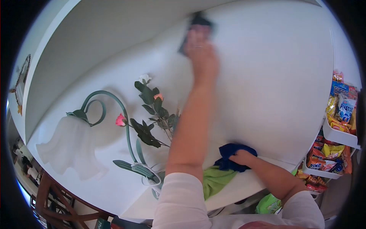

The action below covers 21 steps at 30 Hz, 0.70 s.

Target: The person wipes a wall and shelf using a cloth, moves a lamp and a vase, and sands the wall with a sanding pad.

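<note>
My left hand [200, 44] is raised high against the white wall [274, 76], pressing a dark grey cloth [201, 19] flat on it. Motion blurs that hand and the cloth. Lower down, my right hand [242, 158] grips a dark blue cloth [230, 152] at the ledge where the wall meets the white surface. A light green cloth [217, 182] hangs beside and partly under the blue one. Left of my raised forearm are artificial flowers with a pink rose [121, 120] and dark leaves; the arm hides part of them.
A lamp with a frosted ruffled shade [70, 147] and a curved green stem [124, 110] stands at left. White bins [339, 129] of snack packets are at right. A green packet [268, 204] sits below my right arm, and a wooden chair [57, 198] is at lower left.
</note>
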Each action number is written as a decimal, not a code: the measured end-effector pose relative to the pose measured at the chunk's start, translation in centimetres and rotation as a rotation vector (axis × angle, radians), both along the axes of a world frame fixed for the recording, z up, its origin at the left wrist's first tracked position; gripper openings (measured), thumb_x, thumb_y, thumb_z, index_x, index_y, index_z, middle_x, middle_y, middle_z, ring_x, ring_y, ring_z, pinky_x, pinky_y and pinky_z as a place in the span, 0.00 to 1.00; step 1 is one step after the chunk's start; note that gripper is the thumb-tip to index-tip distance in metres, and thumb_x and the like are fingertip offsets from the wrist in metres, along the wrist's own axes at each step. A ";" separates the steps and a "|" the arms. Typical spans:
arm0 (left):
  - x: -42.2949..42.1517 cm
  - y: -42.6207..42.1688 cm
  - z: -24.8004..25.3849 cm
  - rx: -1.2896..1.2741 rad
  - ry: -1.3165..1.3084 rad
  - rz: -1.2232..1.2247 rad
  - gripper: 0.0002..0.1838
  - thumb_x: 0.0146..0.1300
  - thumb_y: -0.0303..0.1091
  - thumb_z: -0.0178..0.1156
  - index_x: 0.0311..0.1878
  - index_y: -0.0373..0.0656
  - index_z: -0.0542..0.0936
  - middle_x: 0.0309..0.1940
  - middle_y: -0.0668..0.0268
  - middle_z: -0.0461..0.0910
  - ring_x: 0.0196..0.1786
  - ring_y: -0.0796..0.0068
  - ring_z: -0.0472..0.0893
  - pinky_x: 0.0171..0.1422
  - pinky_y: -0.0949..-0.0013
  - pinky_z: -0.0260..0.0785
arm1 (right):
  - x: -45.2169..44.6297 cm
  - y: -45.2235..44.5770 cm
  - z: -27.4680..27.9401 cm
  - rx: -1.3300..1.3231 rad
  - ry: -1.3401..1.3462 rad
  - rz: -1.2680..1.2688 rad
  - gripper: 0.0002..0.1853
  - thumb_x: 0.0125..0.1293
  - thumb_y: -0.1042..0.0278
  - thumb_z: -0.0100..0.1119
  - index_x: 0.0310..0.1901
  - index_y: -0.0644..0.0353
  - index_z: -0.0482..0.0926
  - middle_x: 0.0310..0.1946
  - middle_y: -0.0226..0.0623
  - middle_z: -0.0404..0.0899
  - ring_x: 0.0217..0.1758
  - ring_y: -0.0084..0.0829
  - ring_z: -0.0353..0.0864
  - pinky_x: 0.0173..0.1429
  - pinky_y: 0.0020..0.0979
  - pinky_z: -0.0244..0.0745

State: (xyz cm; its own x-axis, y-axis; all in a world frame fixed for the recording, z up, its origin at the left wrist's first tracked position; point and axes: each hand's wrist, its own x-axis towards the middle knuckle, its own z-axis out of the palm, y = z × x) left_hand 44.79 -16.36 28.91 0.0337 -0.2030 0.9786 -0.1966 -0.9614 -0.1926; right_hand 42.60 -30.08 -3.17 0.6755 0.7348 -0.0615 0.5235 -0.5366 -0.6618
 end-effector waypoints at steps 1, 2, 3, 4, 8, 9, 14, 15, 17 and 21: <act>0.6 2.4 0.9 -0.184 -0.036 -0.117 0.20 0.66 0.35 0.40 0.54 0.30 0.69 0.61 0.47 0.62 0.67 0.51 0.55 0.70 0.60 0.47 | -0.5 -0.1 0.2 -0.021 0.017 -0.011 0.27 0.57 0.44 0.49 0.45 0.61 0.77 0.41 0.53 0.77 0.46 0.48 0.76 0.52 0.37 0.69; 0.8 3.2 1.7 -0.378 -0.134 -0.180 0.20 0.66 0.35 0.39 0.51 0.29 0.70 0.61 0.48 0.62 0.66 0.49 0.57 0.70 0.57 0.47 | -0.8 0.0 1.1 -0.035 0.028 -0.022 0.27 0.56 0.44 0.49 0.42 0.64 0.78 0.40 0.55 0.77 0.45 0.49 0.76 0.52 0.38 0.69; 1.5 2.8 1.7 -0.349 -0.103 -0.107 0.20 0.65 0.34 0.39 0.52 0.28 0.69 0.61 0.48 0.62 0.66 0.49 0.57 0.70 0.56 0.47 | -0.9 0.0 1.7 -0.048 0.034 -0.033 0.29 0.55 0.44 0.49 0.38 0.68 0.79 0.38 0.58 0.77 0.44 0.51 0.76 0.51 0.40 0.70; 1.5 1.3 1.7 -0.319 -0.071 -0.033 0.20 0.65 0.34 0.39 0.53 0.28 0.69 0.62 0.48 0.62 0.66 0.48 0.57 0.70 0.55 0.46 | -0.9 0.0 1.6 -0.038 0.026 -0.026 0.28 0.55 0.45 0.50 0.38 0.68 0.79 0.38 0.58 0.77 0.44 0.50 0.76 0.51 0.40 0.70; -1.4 -11.3 0.0 0.131 -0.002 -0.118 0.25 0.57 0.32 0.48 0.60 0.42 0.67 0.65 0.53 0.59 0.68 0.50 0.55 0.68 0.45 0.42 | -1.2 -0.3 2.7 -0.085 0.017 -0.020 0.28 0.56 0.43 0.50 0.41 0.66 0.78 0.39 0.56 0.77 0.45 0.49 0.76 0.51 0.39 0.70; -1.8 -12.0 -0.2 0.130 0.036 -0.203 0.25 0.57 0.33 0.49 0.60 0.42 0.67 0.65 0.53 0.58 0.69 0.52 0.54 0.68 0.46 0.42 | -1.6 -0.6 2.9 -0.122 0.031 -0.022 0.29 0.57 0.43 0.50 0.43 0.64 0.78 0.39 0.55 0.77 0.45 0.49 0.76 0.51 0.38 0.70; 1.0 2.5 0.7 -0.223 0.003 -0.060 0.21 0.59 0.28 0.41 0.55 0.35 0.70 0.59 0.51 0.66 0.65 0.50 0.59 0.69 0.56 0.48 | -1.3 -0.8 1.3 -0.006 0.003 -0.023 0.30 0.56 0.43 0.49 0.40 0.69 0.79 0.41 0.58 0.76 0.46 0.51 0.76 0.53 0.40 0.69; 1.0 1.9 0.9 -0.214 -0.013 -0.027 0.20 0.59 0.29 0.41 0.54 0.34 0.71 0.59 0.51 0.66 0.64 0.49 0.60 0.68 0.54 0.49 | -1.2 -0.5 1.7 -0.014 0.011 -0.024 0.30 0.57 0.43 0.48 0.40 0.70 0.79 0.41 0.58 0.76 0.47 0.51 0.76 0.53 0.40 0.69; 1.0 0.2 1.0 -0.205 -0.045 0.049 0.19 0.59 0.29 0.42 0.52 0.34 0.72 0.58 0.50 0.67 0.64 0.49 0.61 0.67 0.51 0.49 | -1.8 -0.2 3.5 -0.074 -0.009 -0.041 0.31 0.56 0.42 0.48 0.40 0.70 0.79 0.41 0.57 0.76 0.47 0.51 0.76 0.53 0.40 0.69; -3.1 -14.2 -0.4 0.268 0.091 -0.262 0.22 0.62 0.32 0.43 0.60 0.38 0.67 0.63 0.53 0.62 0.67 0.52 0.58 0.69 0.48 0.45 | -2.1 -0.1 3.1 -0.114 0.010 -0.066 0.32 0.56 0.41 0.48 0.40 0.70 0.79 0.40 0.57 0.77 0.46 0.51 0.76 0.52 0.40 0.70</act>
State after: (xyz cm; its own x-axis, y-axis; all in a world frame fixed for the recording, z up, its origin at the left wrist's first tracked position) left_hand 41.67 -30.54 28.55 0.0308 -0.4641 0.8852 -0.4570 -0.7942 -0.4005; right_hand 40.52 -30.21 -0.09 0.7211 0.6765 -0.1492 0.4782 -0.6420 -0.5993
